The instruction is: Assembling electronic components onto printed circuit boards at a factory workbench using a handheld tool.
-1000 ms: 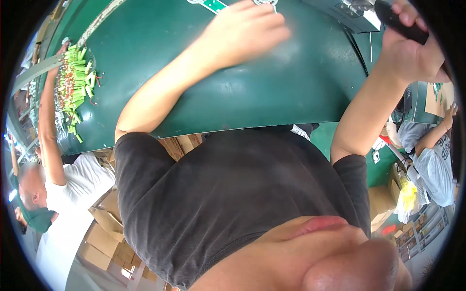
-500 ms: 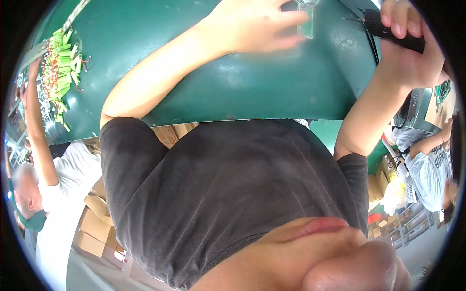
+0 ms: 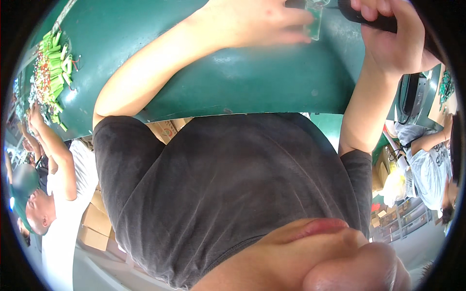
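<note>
At the top of the view, my left hand [image 3: 262, 23] reaches across the table, its fingers blurred. Its fingertips are against a small clear plastic piece [image 3: 316, 23] with a greenish tint, which they appear to hold; the upper part of that hand is cut off by the frame. My right hand [image 3: 399, 46] is raised at the upper right, fingers wrapped round a black-handled tool [image 3: 353, 12]. A thin tip points from the tool toward the clear piece, close to it.
Green tabletop [image 3: 194, 92] lies under my forearms. Bundled green-sleeved parts with red wire ends [image 3: 56, 72] lie at the left. One co-worker in white [image 3: 82, 169] sits left, another in grey [image 3: 427, 155] right. A black device [image 3: 411, 99] stands beyond my right forearm. Cardboard boxes [image 3: 96, 220] are below left.
My right hand and the black-handled tool have moved left, closer to the clear piece. That piece has shifted slightly right and tilted along with my left fingers. The left co-worker's arm has lowered.
</note>
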Available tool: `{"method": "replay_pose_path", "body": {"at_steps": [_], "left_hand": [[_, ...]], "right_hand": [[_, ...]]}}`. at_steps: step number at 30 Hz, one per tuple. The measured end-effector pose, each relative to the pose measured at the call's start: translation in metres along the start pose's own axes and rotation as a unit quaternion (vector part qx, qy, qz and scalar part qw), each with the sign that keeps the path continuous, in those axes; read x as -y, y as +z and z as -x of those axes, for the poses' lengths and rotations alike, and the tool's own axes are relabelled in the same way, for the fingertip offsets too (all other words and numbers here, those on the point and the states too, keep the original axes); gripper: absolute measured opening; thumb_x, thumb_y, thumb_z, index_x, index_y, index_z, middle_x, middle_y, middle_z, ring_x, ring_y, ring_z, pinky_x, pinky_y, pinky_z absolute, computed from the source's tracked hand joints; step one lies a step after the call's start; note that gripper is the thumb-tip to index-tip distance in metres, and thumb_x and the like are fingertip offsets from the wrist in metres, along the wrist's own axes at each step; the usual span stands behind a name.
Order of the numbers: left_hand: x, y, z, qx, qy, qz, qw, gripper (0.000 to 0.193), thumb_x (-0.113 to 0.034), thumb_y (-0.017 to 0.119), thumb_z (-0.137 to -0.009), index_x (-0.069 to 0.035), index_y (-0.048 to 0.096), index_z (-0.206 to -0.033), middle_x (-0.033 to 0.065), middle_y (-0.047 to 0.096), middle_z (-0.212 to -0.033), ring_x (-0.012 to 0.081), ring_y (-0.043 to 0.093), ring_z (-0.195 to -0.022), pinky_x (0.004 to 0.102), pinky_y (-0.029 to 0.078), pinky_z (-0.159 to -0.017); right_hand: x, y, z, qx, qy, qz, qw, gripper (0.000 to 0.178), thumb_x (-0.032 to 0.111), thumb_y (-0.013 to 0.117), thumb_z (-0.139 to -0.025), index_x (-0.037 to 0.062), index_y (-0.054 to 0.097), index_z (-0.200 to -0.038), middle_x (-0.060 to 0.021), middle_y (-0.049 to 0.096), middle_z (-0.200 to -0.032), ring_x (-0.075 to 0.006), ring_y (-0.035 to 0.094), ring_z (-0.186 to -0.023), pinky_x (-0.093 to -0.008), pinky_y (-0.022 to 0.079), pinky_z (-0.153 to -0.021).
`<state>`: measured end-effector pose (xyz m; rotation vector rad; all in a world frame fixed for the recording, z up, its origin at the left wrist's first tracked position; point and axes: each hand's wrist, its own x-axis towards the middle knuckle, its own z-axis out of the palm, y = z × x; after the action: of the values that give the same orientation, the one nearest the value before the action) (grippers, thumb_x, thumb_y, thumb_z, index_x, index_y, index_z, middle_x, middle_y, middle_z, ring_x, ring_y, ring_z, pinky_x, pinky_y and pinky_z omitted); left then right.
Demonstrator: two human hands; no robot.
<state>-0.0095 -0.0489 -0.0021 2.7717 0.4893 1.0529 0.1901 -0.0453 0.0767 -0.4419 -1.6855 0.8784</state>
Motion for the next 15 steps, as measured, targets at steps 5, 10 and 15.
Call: {"method": "replay_pose_path", "body": {"at_steps": [5,10,15], "left_hand": [[0.000,-0.002,0.001,0.005,-0.002,-0.009,1.000,0.030,-0.032,0.081,-0.077,-0.006,0.071,-0.087,0.0225,0.055,-0.139,0.0356,0.054,-0.127,0.0441,0.048,-0.100],[-0.001,-0.003,-0.001,0.005,-0.005,-0.001,1.000,0.030,-0.032,0.080,-0.077,-0.006,0.071,-0.088,0.0224,0.056,-0.136,0.0362,0.054,-0.127,0.0447,0.048,-0.099],[-0.003,-0.006,-0.001,0.002,-0.009,0.000,1.000,0.030,-0.031,0.080,-0.078,-0.006,0.070,-0.089,0.0222,0.056,-0.134,0.0367,0.054,-0.126,0.0455,0.048,-0.099]], "right_hand": [[-0.007,0.006,0.001,-0.012,-0.025,-0.026,0.999,0.044,0.003,0.051,-0.100,0.0053,0.034,-0.140,-0.0027,0.047,-0.067,-0.0119,0.044,-0.045,-0.0282,0.044,-0.048],[-0.022,0.009,0.010,-0.063,-0.029,-0.051,0.996,0.044,-0.001,0.053,-0.097,0.0013,0.033,-0.136,-0.0043,0.049,-0.066,-0.0120,0.044,-0.044,-0.0276,0.042,-0.045],[-0.019,0.013,0.007,-0.032,-0.027,-0.046,0.998,0.043,-0.003,0.054,-0.096,0.0000,0.033,-0.134,-0.0053,0.051,-0.066,-0.0115,0.045,-0.045,-0.0258,0.042,-0.045]]}}
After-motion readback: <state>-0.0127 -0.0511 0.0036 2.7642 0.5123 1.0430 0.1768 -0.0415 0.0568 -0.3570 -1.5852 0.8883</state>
